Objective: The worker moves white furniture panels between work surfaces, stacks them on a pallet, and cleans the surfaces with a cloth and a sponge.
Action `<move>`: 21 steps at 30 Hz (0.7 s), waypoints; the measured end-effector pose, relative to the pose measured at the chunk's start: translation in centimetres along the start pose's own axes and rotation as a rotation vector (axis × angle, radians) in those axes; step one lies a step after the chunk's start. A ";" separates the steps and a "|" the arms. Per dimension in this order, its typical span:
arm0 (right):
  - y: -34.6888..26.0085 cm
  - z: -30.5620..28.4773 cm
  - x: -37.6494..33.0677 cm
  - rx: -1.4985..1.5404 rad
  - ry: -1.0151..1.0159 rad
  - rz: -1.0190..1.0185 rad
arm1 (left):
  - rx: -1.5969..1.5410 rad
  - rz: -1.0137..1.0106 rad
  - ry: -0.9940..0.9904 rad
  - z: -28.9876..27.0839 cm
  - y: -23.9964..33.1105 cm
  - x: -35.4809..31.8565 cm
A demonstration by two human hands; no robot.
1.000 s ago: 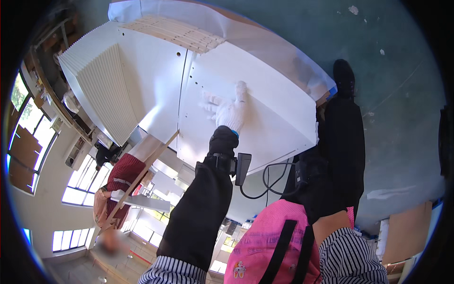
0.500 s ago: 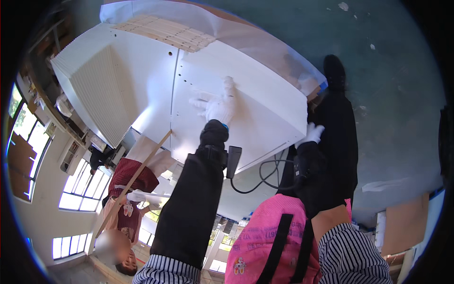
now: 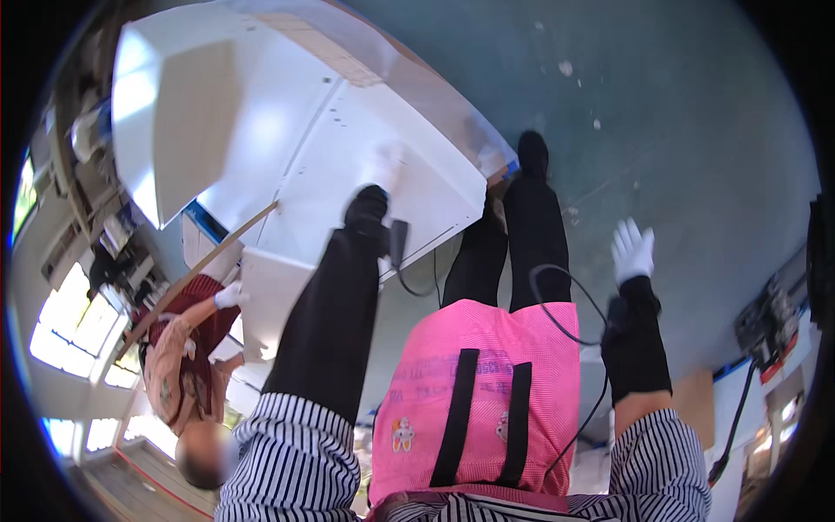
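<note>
My left hand [image 3: 383, 161], in a white glove, is over the top white panel [image 3: 426, 174] of a stack. Motion smears its fingers, and whether it grips anything cannot be made out. Out to the right, my right hand [image 3: 632, 252], also white-gloved, is held over the floor with its fingers spread and nothing in them. A dark device [image 3: 398, 244] with a cable sits at my left wrist. Another cable [image 3: 570, 277] loops beside my right wrist.
A long thin wooden strip [image 3: 196, 268] slants from the stack toward a co-worker [image 3: 178, 348], who is at the left beside a white board [image 3: 265, 300]. Pale wooden slats [image 3: 326, 48] lie along the stack's far side. Dark green floor [image 3: 678, 130] stretches to the right.
My right hand has left the near right corner of the panel and swung right, fingers spreading. My left hand is still over the panel, now blurred. The co-worker's arms have shifted, and the view has turned.
</note>
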State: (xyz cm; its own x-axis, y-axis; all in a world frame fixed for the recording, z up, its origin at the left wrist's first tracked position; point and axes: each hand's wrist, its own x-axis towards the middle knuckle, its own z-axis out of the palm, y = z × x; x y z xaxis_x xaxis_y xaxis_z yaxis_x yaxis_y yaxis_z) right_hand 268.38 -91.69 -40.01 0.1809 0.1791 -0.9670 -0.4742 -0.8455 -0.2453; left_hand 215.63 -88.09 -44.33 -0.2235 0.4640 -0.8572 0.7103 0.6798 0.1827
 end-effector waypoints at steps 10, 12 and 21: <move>-5.7 -21.9 -14.8 -0.111 0.254 0.155 | 0.030 0.281 -0.791 5.3 19.5 -27.7; -6.3 -17.8 -16.0 -0.418 0.292 0.380 | 0.067 0.227 -0.803 3.7 23.0 -29.7; -32.9 -10.6 -15.4 -0.617 -0.147 0.259 | -0.048 0.155 -0.529 0.4 38.3 -32.1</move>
State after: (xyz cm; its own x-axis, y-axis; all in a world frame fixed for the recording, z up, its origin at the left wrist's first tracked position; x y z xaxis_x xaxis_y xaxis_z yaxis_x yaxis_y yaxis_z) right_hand 290.30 -71.95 -16.30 -0.0121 -0.0378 -0.9992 0.0993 -0.9944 0.0364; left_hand 250.30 -77.18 -10.03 0.2558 0.2204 -0.9413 0.6744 0.6569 0.3371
